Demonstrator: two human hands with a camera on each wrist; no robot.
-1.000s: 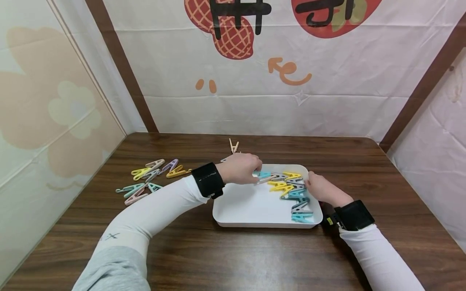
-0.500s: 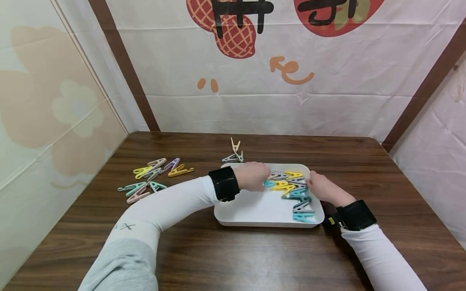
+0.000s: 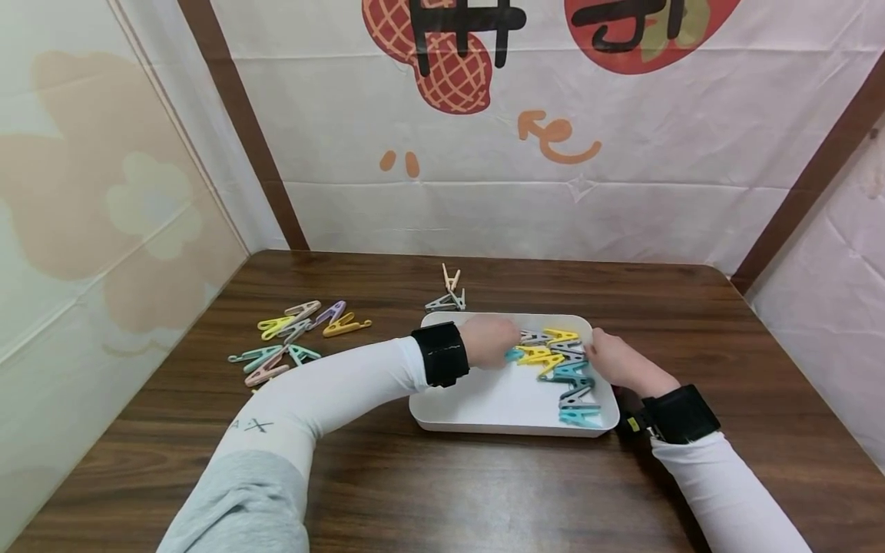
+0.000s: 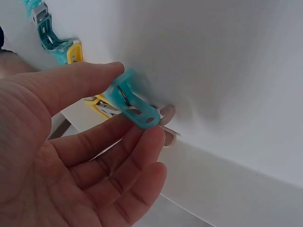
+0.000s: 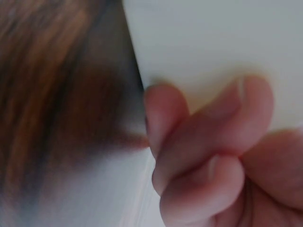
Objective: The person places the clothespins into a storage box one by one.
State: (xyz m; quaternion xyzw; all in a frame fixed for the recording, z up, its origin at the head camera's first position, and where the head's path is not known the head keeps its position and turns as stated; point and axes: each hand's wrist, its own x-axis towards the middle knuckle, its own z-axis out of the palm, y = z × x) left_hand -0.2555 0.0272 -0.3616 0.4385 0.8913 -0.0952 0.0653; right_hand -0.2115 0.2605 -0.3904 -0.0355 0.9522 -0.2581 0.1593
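My left hand [image 3: 491,340] is over the white tray [image 3: 470,403], pinching a teal clothespin [image 4: 137,106] between thumb and fingertips. Just past it, a beige clothespin [image 4: 168,137] lies against the tray's inner wall in the left wrist view. At the tray's right side my right hand [image 3: 618,359] grips the rim, its fingers curled against the white wall in the right wrist view. A bent row of yellow, grey and teal clothespins [image 3: 570,372] runs along the back and right side inside the tray. The left hand hides part of the tray's back from the head camera.
Left of the tray, a loose group of clothespins [image 3: 283,332] in yellow, purple, grey, green and pink lies on the brown wooden table [image 3: 442,491]. Behind the tray are a beige clothespin [image 3: 451,278] and grey ones [image 3: 445,300]. A printed cloth [image 3: 484,215] hangs at the table's back.
My left hand has moved right and slightly down, deeper over the tray, uncovering the grey clothespins behind it. The right hand has stayed on the tray's rim.
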